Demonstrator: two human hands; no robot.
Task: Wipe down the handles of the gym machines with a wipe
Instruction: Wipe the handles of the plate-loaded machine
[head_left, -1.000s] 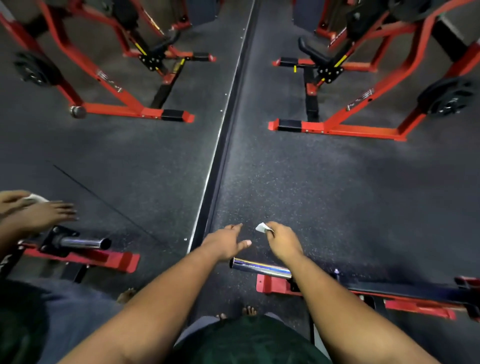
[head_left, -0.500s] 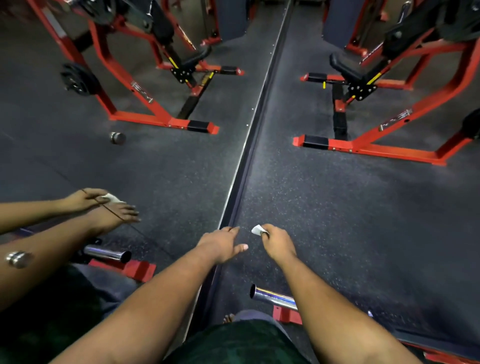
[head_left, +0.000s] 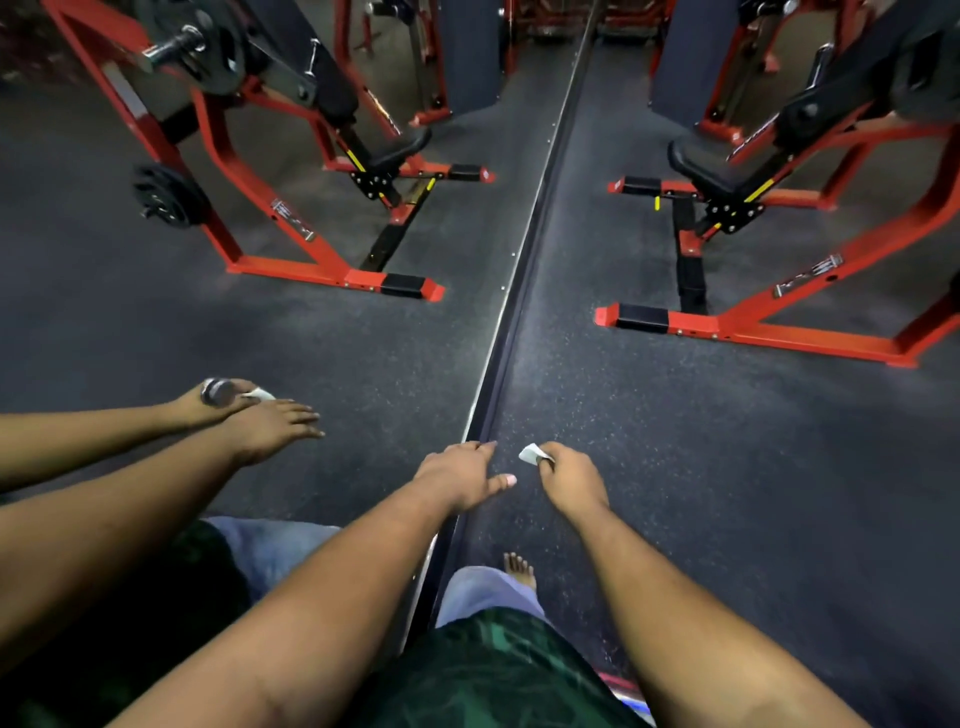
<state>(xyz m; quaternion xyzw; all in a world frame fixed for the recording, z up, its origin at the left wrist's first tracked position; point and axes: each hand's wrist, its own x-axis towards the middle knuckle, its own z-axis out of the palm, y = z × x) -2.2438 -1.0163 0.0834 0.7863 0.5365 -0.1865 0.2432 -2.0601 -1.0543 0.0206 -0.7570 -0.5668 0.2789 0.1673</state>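
Head view, left to right: mirror (head_left: 260, 338) reflecting both arms, left hand (head_left: 460, 475) loose and empty, right hand (head_left: 569, 478) pinching the small wipe (head_left: 531, 454) over the floor, red machine (head_left: 779, 218) well apart; thin pinch may drop it; no containers.

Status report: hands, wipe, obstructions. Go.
Left hand open, fingers extended, holding nothing. Right hand pinches the small white folded wipe. No handle under either hand; red steel machine ahead across bare dark floor.
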